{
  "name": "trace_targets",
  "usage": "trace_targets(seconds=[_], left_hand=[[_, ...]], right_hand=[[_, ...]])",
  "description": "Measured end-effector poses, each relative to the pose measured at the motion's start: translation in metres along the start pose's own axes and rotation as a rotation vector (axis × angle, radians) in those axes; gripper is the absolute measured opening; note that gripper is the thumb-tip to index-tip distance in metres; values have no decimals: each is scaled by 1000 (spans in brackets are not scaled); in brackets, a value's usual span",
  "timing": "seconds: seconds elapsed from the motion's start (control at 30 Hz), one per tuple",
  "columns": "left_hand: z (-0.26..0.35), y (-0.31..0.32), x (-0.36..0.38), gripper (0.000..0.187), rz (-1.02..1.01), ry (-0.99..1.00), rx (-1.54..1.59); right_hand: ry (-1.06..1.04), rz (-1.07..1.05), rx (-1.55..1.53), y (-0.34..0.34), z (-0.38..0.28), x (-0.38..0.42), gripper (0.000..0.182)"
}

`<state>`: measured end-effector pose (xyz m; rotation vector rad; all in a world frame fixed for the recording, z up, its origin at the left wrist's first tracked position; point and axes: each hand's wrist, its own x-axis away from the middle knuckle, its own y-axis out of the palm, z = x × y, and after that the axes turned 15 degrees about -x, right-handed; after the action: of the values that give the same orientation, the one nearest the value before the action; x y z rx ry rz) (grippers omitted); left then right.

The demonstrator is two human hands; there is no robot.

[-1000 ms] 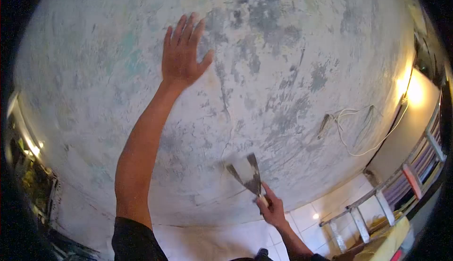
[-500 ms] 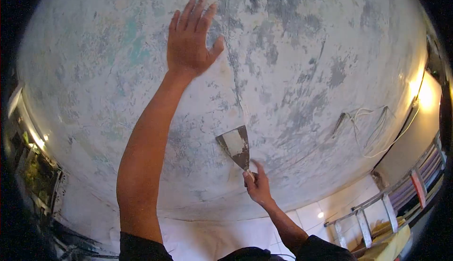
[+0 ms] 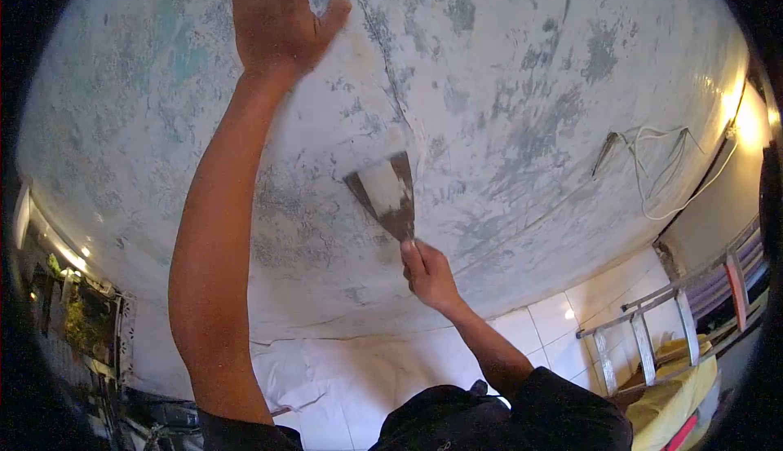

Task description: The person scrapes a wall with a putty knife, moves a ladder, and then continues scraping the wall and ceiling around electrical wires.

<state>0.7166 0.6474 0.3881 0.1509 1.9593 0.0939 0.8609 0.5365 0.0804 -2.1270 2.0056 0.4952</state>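
My left hand lies flat against the patchy white and grey wall, palm inward, its fingertips cut off by the top of the view. In my right hand is a putty knife, gripped by the handle, most of which my fingers hide. Its wide blade points up and slightly left, with white filler smeared over the middle. The blade is at the wall, just below the lower end of a long dark crack. Pale filler shows around that lower end.
Loose white cables hang from the wall at the right, near a bright lamp. A metal ladder lies at the lower right beside yellow sheeting. White sheeting covers part of the tiled floor.
The view has shifted, so the wall's marks sit higher. My right hand and the putty knife appear higher and further left. My left hand stays flat on the wall, now partly out of view.
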Motion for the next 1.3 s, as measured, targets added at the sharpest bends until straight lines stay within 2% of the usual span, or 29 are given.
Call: trace_targets(seconds=[0.07, 0.1, 0.17, 0.3, 0.37, 0.4, 0.5, 0.57, 0.67, 0.87, 1.0, 1.07, 1.1, 1.17, 1.2, 1.3], left_hand=[[-3, -1, -5, 65, 3, -5, -21], [-3, -1, -5, 65, -2, -13, -11], [1, -2, -1, 64, -21, -6, 16], [-1, -2, -1, 64, -1, 13, 7], [0, -1, -1, 63, 11, 16, 4], [-1, -2, -1, 63, 10, 14, -2], [-1, 0, -1, 62, 23, 11, -1], [-2, 1, 0, 62, 40, 13, 1], [1, 1, 1, 62, 9, 7, -1], [-2, 1, -3, 62, 31, 13, -33], [-1, 2, 2, 63, 35, 18, -2], [-2, 2, 3, 63, 32, 33, -30], [0, 1, 2, 63, 20, 16, -23], [-2, 3, 0, 62, 13, -1, -17], [-2, 6, 1, 63, 49, 2, -19], [0, 10, 6, 64, 85, 13, -10]], right_hand=[[340, 13, -141, -3, 4, 14, 44], [336, 13, -142, -1, 1, 12, 44], [382, -4, -355, 11, -4, 17, 39], [312, 54, -338, 22, 4, 19, 39], [-50, 113, 4, 16, 26, 13, 40], [-52, 114, 6, 11, 24, 13, 40], [56, 78, 113, 4, 15, 16, 41], [158, 27, -37, 3, 13, 15, 41], [165, 51, -155, 12, 12, 16, 41], [156, 27, -81, 2, 49, 28, 42], [44, 23, -104, 4, 4, 6, 43], [170, 10, -269, 7, 0, 5, 44], [161, 5, -265, 8, 1, 12, 44], [538, 8, -485, 9, 9, 34, 44], [452, -24, -499, 10, 8, 35, 43], [466, 33, -562, 26, 4, 36, 43]])
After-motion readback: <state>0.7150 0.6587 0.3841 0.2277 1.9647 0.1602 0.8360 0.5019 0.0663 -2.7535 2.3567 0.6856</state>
